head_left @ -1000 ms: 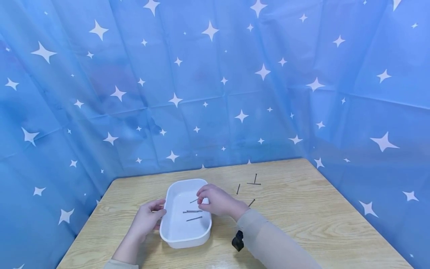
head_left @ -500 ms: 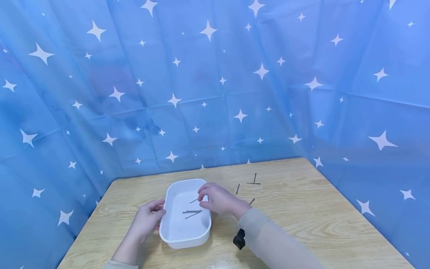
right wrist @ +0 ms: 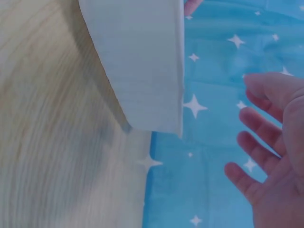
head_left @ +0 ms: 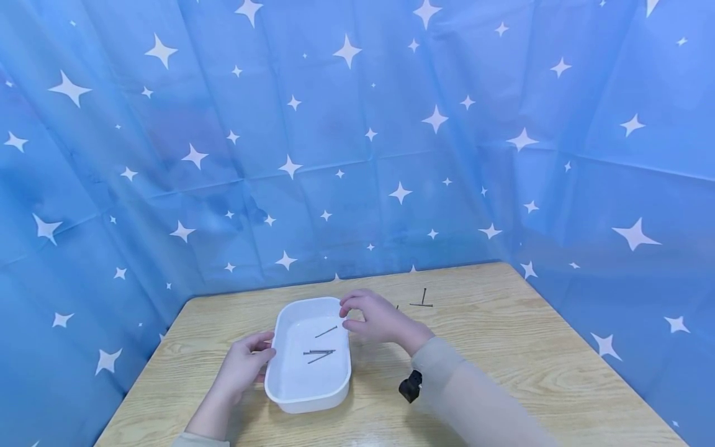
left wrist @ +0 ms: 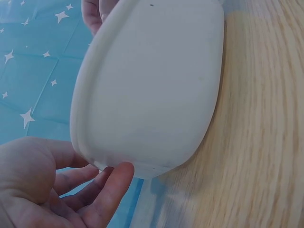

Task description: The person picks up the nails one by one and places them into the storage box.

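A white rectangular tray (head_left: 307, 388) stands on the table with several dark nails (head_left: 319, 352) lying inside it; one lies apart, nearer the far end. My left hand (head_left: 246, 360) holds the tray by its left rim, thumb at the edge and other fingers on the outer wall (left wrist: 137, 168). My right hand (head_left: 377, 316) hovers by the tray's right rim, fingers loosely bent and nothing between them. In the right wrist view its fingers (right wrist: 259, 126) spread apart, away from the tray wall (right wrist: 137, 66).
Two more nails (head_left: 422, 304) lie on the wooden table (head_left: 519, 347) at the back right, and the tip of another shows behind my right hand. A blue star-patterned curtain (head_left: 357, 136) surrounds the table's back and sides.
My right hand has let go of a nail inside the tray and moved back and right, over the tray's rim. One nail in the tray has shifted against the others. My left hand stays put.
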Tool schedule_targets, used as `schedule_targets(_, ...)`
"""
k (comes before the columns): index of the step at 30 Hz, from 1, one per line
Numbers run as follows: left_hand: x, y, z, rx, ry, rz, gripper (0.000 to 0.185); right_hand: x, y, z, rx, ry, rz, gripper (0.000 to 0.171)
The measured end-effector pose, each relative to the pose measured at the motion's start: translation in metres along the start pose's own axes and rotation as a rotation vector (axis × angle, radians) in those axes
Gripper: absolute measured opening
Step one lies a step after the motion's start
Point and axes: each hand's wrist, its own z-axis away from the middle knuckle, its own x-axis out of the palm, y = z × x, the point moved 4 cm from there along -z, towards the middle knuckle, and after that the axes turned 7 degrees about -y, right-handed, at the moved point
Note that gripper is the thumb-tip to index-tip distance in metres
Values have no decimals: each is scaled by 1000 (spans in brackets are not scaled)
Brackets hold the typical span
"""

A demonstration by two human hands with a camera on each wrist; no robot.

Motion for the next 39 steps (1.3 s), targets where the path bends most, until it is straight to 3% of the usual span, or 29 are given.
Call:
schedule_targets(8,0,-1,0,-2,3,3,44,-14,4,9,-21,44,3,14)
schedule_targets(39,0,2,2,-13,5,-18,42,-58,41,47,66,100,-28,30)
